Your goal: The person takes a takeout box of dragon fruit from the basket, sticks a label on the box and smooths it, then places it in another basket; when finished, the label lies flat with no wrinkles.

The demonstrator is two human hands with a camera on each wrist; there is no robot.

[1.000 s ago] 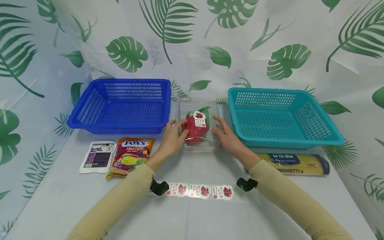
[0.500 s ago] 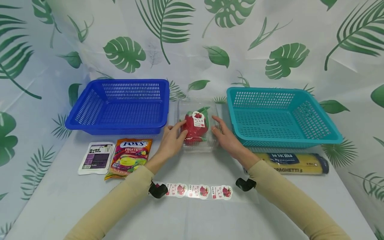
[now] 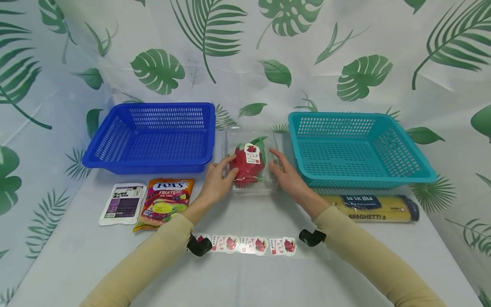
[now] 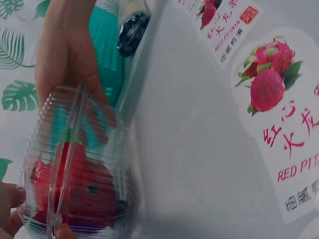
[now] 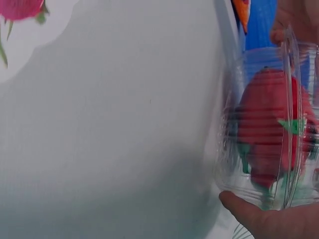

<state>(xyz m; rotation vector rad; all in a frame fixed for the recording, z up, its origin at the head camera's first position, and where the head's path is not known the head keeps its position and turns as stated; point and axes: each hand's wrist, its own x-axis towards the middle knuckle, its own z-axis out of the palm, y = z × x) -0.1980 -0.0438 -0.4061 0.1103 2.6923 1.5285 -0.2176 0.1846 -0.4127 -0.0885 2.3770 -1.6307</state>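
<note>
A clear plastic clamshell box (image 3: 253, 132) stands between my hands with a red dragon fruit (image 3: 243, 168) inside, its tips green. On the lid sits a white label (image 3: 252, 154) with a dragon fruit printed on it. My left hand (image 3: 218, 181) rests against the box's left side, thumb and index finger apart. Against the right side lies my right hand (image 3: 289, 179), its fingers extended, as the left wrist view also shows. Neither hand's fingers are curled round the box. In front lies a strip of similar stickers (image 3: 254, 245).
Behind on the left stands a blue basket (image 3: 149, 166), on the right a teal basket (image 3: 364, 181). A white-and-purple pack (image 3: 122, 204) and a Fox's candy bag (image 3: 165, 202) lie at the left. A spaghetti pack (image 3: 377, 209) lies below the teal basket.
The head view has shifted slightly, so everything sits a little farther left. Both hands stay at the sides of the box, which shows no clear movement.
</note>
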